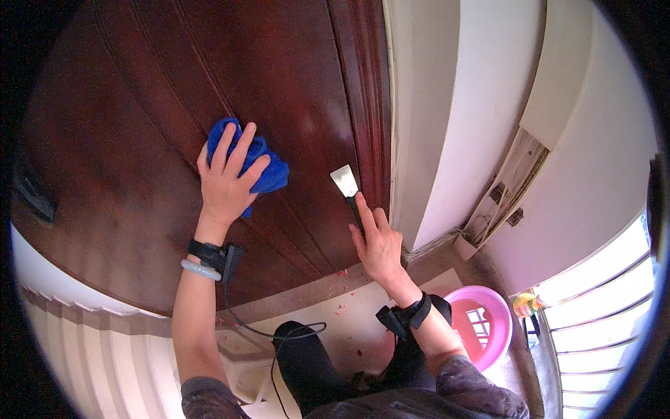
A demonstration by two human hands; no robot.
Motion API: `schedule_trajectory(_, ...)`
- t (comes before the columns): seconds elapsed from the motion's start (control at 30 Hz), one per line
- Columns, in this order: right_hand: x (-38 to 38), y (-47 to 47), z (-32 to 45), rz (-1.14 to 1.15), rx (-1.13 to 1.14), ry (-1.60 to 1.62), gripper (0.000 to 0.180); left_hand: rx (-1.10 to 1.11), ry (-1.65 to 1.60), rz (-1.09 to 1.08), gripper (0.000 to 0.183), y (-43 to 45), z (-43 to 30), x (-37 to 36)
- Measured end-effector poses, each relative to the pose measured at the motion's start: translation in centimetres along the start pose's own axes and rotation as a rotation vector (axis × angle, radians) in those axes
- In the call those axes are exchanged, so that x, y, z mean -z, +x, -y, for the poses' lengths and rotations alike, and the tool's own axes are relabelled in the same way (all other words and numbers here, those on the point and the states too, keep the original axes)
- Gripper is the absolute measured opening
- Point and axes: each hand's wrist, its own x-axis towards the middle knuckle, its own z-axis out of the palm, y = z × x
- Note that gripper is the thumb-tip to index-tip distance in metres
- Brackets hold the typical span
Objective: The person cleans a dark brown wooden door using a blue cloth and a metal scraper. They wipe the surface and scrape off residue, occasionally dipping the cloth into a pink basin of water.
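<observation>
My left hand point(225, 183) presses a bunched blue cloth point(271, 175) against a dark reddish-brown wooden door point(293, 105). The cloth shows past the fingers, mostly on their right side. To the right, my right hand point(379, 243) grips a scraper point(345, 180) by its black handle, index finger laid along it. The scraper's flat metal blade points up and to the left, in front of the door near its moulded frame point(369, 125). Whether the blade touches the door, I cannot tell.
A pink basin point(503, 319) holding reddish water stands on the floor at lower right, with a yellow spray bottle point(525, 305) beyond it. Small red scraps lie on the pale floor point(361, 314). A cable point(272, 335) hangs from my left wrist. An uncovered wall recess point(505, 194) and metal railings point(602, 330) are at right.
</observation>
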Motion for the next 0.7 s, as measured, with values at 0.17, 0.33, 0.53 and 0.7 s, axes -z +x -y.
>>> schedule_trajectory(0.17,0.1,2.0,0.1,-0.098,0.061,0.024,0.062,-0.007,-0.04,-0.017,0.053,-0.2,-0.1,-0.6)
schedule_trajectory(0.33,0.7,1.9,-0.2,-0.052,0.063,-0.038,0.065,-0.013,-0.012,0.017,0.054,-0.4,0.1,-0.4)
schedule_trajectory(0.53,0.3,0.3,-0.9,-0.006,-0.009,-0.044,0.066,0.0,-0.003,-0.007,0.059,-0.4,-0.2,-0.6)
schedule_trajectory(0.7,-0.2,-0.1,-1.3,-0.042,-0.001,0.005,0.064,-0.008,-0.005,0.019,0.058,-0.5,-0.1,-0.4)
